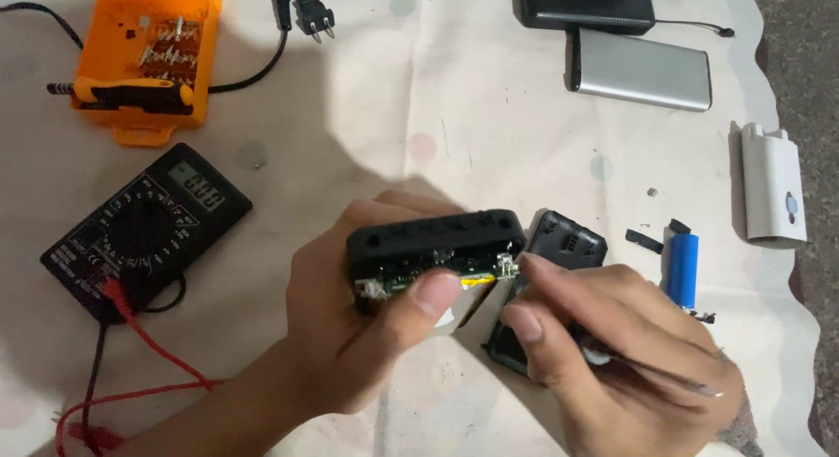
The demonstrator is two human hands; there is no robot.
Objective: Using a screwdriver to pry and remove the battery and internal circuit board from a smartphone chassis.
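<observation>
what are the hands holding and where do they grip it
Left hand grips the opened black device by its end, thumb on the exposed circuit board. Right hand holds a thin tool; its grip is unclear.

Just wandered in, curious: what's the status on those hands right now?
Left hand in a grip on black casing, circuit board exposed. Right hand pokes slim tool at board's end. Black cover behind, blue cell alongside.

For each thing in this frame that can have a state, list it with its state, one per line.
Black device case: opened, circuit board exposed, held in left hand.
Right hand: fingertips at the board's end connector, gripping a thin tool.
Black cover: off, lying on the cloth.
Multimeter: on, display lit, red lead attached.
Blue cylindrical cell: loose on the cloth.
Power plug: unplugged.
Orange screwdriver kit: open, driver resting on it.
</observation>
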